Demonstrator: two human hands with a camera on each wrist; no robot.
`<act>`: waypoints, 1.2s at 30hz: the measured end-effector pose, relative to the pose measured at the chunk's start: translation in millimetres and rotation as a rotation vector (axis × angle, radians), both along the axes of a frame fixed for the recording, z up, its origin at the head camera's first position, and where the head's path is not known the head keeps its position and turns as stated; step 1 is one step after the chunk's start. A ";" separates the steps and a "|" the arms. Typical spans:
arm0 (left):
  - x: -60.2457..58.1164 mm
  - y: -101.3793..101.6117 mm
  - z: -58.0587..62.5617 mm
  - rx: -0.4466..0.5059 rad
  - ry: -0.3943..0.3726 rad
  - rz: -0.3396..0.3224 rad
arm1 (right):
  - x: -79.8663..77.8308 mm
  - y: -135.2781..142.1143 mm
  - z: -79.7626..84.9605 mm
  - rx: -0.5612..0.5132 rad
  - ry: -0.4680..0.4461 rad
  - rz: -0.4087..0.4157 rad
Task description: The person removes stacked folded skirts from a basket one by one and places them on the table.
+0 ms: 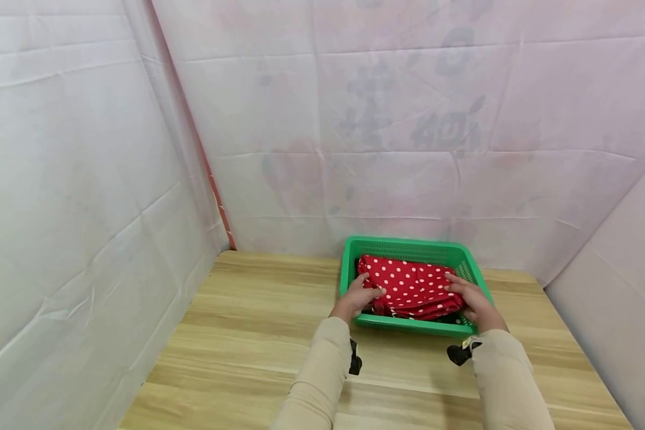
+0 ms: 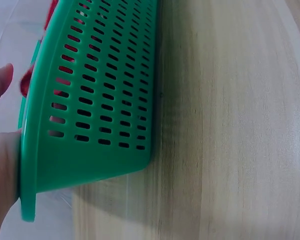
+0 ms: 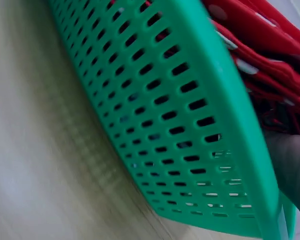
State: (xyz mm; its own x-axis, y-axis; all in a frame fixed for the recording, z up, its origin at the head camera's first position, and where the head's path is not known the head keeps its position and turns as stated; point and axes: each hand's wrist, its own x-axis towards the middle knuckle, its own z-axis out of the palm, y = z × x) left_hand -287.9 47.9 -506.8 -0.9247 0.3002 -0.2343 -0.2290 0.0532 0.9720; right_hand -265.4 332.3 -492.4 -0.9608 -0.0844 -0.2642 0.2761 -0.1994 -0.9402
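Observation:
A folded red cloth with white dots (image 1: 408,286) lies in a green plastic basket (image 1: 408,323). At its left end is my left hand (image 1: 356,297), reaching over the basket's front rim. In the left wrist view the thumb (image 2: 1,82) is extended, raised a little off a bit of red cloth. My right hand (image 1: 475,301) rests at the other end, its fingers laid fairly straight on the cloth's edge. In the right wrist view the stacked red folds (image 3: 270,55) show above the rim, and most of that hand is hidden behind it. Something dark lies under the cloth.
The basket stands on a wood-grain table (image 1: 236,346), near its back edge. White sheeting (image 1: 279,197) hangs behind the table and along both sides. Small black devices (image 1: 355,358) sit under the beige sleeves (image 1: 319,370).

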 end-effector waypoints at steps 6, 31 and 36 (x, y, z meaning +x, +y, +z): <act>-3.3 -3.9 -0.6 0.085 -0.031 0.026 | 2.1 0.2 4.3 -0.231 0.023 0.035; 2.5 -14.0 2.9 0.419 0.018 0.037 | 31.7 -0.7 20.2 -0.351 0.331 0.187; 5.4 -15.9 6.8 0.375 0.057 0.081 | 39.9 -5.6 25.4 -0.320 0.345 0.152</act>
